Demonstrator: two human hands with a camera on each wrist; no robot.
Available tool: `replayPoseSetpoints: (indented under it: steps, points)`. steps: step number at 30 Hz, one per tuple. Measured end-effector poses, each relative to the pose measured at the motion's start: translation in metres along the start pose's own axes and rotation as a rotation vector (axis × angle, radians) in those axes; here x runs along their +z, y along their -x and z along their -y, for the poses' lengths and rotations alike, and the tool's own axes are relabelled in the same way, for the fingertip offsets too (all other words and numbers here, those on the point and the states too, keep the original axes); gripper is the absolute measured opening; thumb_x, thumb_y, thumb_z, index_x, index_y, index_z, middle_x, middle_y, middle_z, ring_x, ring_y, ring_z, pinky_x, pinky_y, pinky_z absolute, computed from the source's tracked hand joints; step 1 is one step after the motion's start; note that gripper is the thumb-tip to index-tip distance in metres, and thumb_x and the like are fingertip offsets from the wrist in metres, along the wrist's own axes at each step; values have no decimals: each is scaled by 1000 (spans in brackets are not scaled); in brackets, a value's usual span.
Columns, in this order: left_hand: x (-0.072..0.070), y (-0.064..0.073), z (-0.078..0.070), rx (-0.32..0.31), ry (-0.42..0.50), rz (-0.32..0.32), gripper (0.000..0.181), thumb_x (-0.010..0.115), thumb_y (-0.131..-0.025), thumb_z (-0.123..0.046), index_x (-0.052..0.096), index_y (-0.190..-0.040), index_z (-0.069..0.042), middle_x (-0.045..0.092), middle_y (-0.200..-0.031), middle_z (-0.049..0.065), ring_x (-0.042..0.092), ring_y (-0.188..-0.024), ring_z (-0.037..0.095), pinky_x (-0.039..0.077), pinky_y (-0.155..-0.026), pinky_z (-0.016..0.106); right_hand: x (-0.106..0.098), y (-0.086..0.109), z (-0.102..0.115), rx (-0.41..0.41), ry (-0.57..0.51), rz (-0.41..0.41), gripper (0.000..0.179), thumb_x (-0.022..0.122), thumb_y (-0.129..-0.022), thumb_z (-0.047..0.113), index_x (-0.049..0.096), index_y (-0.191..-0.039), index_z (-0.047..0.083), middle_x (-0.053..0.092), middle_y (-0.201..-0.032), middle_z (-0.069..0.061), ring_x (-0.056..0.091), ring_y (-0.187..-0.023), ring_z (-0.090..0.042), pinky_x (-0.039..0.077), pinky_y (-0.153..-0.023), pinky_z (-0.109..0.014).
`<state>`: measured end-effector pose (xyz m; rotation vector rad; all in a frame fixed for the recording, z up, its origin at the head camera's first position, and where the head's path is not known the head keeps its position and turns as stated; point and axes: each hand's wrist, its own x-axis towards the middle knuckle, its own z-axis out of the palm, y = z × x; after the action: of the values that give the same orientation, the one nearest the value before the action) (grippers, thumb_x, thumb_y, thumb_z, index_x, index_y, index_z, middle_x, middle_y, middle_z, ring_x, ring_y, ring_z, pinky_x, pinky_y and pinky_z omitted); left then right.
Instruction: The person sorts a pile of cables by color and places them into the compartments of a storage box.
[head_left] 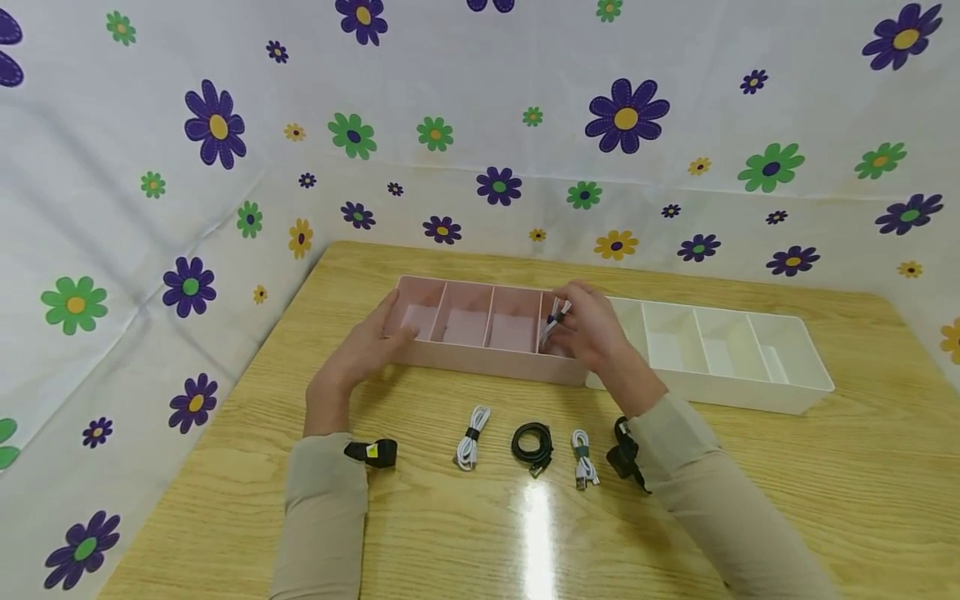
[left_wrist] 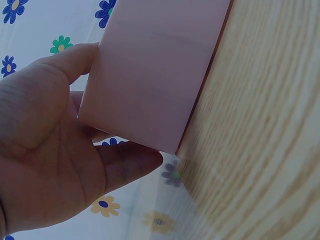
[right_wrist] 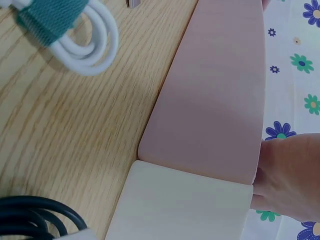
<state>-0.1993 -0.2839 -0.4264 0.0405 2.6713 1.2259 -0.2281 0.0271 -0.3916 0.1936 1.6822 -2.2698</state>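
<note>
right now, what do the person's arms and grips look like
The left sleeve and right sleeve are plain beige with broad cuffs. A boxy black device with a yellow mark sits at the left cuff. The left grip and right grip wear no gloves.

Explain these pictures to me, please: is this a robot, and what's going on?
No robot here, just a person's bare left hand and right hand. The wide picture is taken from the head, looking forward and down; the others, from the left and right wrists. On the wooden table stand a pink box and a white box, both divided, end to end. In front lie a dark-tied white cable, a black cable and a green-tied white cable. The left hand grips the pink box's left end; the right hand holds another white cable at that box's rightmost compartment.
</note>
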Motion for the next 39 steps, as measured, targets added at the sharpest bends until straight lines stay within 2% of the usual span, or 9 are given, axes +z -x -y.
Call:
replayPoseSetpoints:
  steps: [6,10,15,18,20,24,33,36,39]
  points:
    - [1,0,1,-11,-3,3,75,44,-96,-50,-2,-153,-30,10,-158,7,11,-144,31,13,-113,55,2,-3,-1,27,14,-17,16,50,-94,17,41,-92,4,34,-72,-5,26,-58,-16,31,-58,-32]
    - [1,-1,0,-9,-13,2,76,44,-96,-50,-2,-153,-30,10,-158,9,12,-143,33,14,-113,55,4,-6,-1,66,53,-15,17,50,-93,18,45,-100,3,40,-66,-4,41,-63,-19,40,-67,-35]
    - [1,0,0,20,-46,1,76,42,-97,-49,-2,-153,-24,10,-158,10,12,-143,34,14,-114,54,4,-10,-2,111,54,-40,15,52,-91,18,44,-89,5,36,-55,0,39,-55,-20,39,-66,-37]
    - [2,1,1,17,-52,7,76,41,-97,-51,-3,-153,-24,8,-158,8,11,-143,33,13,-114,53,6,-12,-4,129,49,-70,15,53,-90,17,44,-87,6,38,-60,-3,39,-53,-20,39,-63,-36]
    - [4,1,2,7,-50,7,76,40,-96,-53,-4,-153,-26,9,-158,8,12,-143,33,13,-114,54,7,-13,-6,131,50,-80,14,52,-90,17,44,-87,6,46,-73,-6,46,-57,-21,43,-64,-36]
    - [4,2,5,4,-49,2,77,39,-96,-55,-5,-152,-27,10,-158,8,13,-143,33,14,-114,54,10,-14,-9,132,85,-85,12,50,-91,17,44,-89,7,48,-92,-8,50,-58,-21,44,-59,-34]
    - [3,-2,3,4,-24,-10,72,42,-99,-39,-4,-153,-26,9,-158,9,11,-144,31,12,-115,52,13,-16,-6,163,122,-104,11,52,-91,17,46,-92,7,40,-100,-7,36,-61,-21,32,-56,-33]
    - [3,-2,0,-1,-26,-11,72,42,-98,-38,-4,-153,-25,8,-158,9,10,-144,31,12,-115,52,12,-17,-5,187,157,-105,10,51,-91,17,49,-90,7,39,-102,-6,36,-62,-20,35,-56,-31]
    - [2,-2,-2,0,-29,-9,73,42,-98,-39,-4,-153,-25,8,-158,9,10,-144,31,12,-115,52,8,-19,-5,211,125,-103,12,51,-91,16,48,-83,7,40,-94,-5,33,-65,-19,34,-57,-30]
